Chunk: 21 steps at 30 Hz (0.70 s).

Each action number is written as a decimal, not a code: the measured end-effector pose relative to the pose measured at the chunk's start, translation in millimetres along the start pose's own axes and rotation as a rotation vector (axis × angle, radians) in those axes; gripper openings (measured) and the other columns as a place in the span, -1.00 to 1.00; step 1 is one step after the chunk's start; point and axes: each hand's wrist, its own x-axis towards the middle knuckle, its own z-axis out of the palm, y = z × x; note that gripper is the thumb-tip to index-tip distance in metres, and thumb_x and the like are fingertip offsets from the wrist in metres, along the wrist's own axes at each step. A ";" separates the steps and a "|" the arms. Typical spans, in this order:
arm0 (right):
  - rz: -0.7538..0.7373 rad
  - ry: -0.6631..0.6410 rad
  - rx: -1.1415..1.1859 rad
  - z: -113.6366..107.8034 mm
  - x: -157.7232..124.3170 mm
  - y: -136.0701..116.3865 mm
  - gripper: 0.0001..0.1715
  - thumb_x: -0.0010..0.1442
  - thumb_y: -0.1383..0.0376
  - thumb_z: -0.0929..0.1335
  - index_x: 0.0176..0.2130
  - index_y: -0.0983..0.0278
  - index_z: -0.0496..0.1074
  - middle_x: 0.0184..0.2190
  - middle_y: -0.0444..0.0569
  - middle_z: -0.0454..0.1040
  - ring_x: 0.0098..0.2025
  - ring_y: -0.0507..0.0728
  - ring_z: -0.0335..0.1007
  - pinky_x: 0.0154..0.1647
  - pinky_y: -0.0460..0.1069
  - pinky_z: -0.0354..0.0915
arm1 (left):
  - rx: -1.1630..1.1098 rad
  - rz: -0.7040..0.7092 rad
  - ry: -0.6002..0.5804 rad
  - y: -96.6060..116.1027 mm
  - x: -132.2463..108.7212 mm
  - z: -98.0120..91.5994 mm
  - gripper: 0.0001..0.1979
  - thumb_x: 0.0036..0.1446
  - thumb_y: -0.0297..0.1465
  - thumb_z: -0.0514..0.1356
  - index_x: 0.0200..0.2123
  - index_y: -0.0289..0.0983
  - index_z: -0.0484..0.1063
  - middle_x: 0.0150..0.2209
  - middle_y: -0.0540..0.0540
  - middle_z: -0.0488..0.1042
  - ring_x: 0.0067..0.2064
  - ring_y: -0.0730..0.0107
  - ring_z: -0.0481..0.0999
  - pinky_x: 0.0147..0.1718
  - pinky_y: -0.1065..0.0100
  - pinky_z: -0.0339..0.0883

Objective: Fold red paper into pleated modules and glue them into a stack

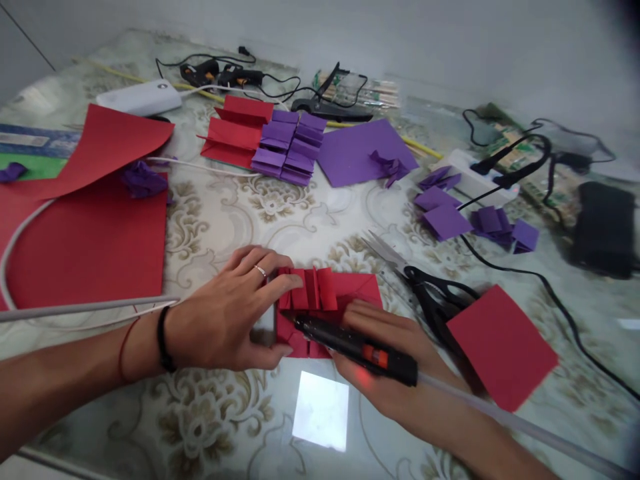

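My right hand (385,360) grips a black hot glue gun (345,340), a long pale glue stick (500,417) jutting from its back. The gun's nozzle points left, at or just above a red folded paper piece (345,293) with raised pleats; I cannot tell whether it touches. Holding this piece by its left side is my left hand (235,307), fingers at the upper pleats and thumb at the lower edge. Black-handled scissors (430,287) lie partly open to the right, beside a red paper square (503,347).
Red sheets (85,247) cover the left side, crossed by a white cable. Farther back are pleated purple paper (290,147), a purple sheet (355,157) and spare glue guns (220,72). A power strip (480,177) with black cords and purple folded pieces (445,213) sit at right.
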 end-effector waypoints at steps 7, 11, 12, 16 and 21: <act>0.000 0.019 -0.020 -0.1 -3.5 5.3 -0.67 0.05 0.54 0.40 -0.51 0.13 0.31 -0.55 -0.14 0.38 -0.44 0.17 0.46 -0.44 0.03 0.39 | 0.008 -0.002 -0.018 -0.1 1.1 -0.7 -0.37 0.03 -0.21 0.37 0.12 -0.34 0.33 0.14 -0.36 0.38 0.16 -0.17 0.36 0.21 -0.16 0.19; 0.025 -0.003 -0.023 -0.1 -4.7 7.0 -0.67 0.07 0.51 0.43 -0.51 0.12 0.35 -0.55 -0.13 0.40 -0.42 0.19 0.48 -0.45 0.04 0.41 | 0.005 -0.010 -0.021 -0.3 0.8 -0.7 -0.36 0.03 -0.20 0.36 0.14 -0.30 0.30 0.16 -0.34 0.37 0.17 -0.16 0.36 0.22 -0.16 0.19; 0.027 -0.003 -0.022 -0.5 -4.8 7.0 -0.68 0.08 0.51 0.43 -0.50 0.12 0.35 -0.55 -0.13 0.40 -0.43 0.19 0.48 -0.46 0.04 0.41 | 0.005 -0.011 -0.022 -0.3 0.6 -0.7 -0.36 0.04 -0.20 0.36 0.14 -0.29 0.30 0.16 -0.33 0.37 0.17 -0.16 0.35 0.22 -0.16 0.19; 0.023 0.022 -0.007 -2.6 -5.9 7.0 -0.65 0.08 0.53 0.43 -0.51 0.12 0.33 -0.57 -0.15 0.37 -0.46 0.17 0.46 -0.49 0.03 0.37 | 0.004 -0.005 -0.025 -0.8 -0.2 -0.9 -0.36 0.05 -0.18 0.36 0.14 -0.28 0.29 0.15 -0.33 0.37 0.17 -0.17 0.35 0.21 -0.16 0.19; -0.006 0.031 0.016 -7.1 -6.9 6.0 -0.64 0.08 0.54 0.40 -0.53 0.15 0.25 -0.56 -0.17 0.35 -0.48 0.13 0.41 -0.49 0.01 0.31 | 0.015 0.003 -0.021 -2.1 -0.6 -0.8 -0.36 0.06 -0.18 0.35 0.14 -0.31 0.29 0.15 -0.35 0.37 0.17 -0.16 0.35 0.21 -0.15 0.19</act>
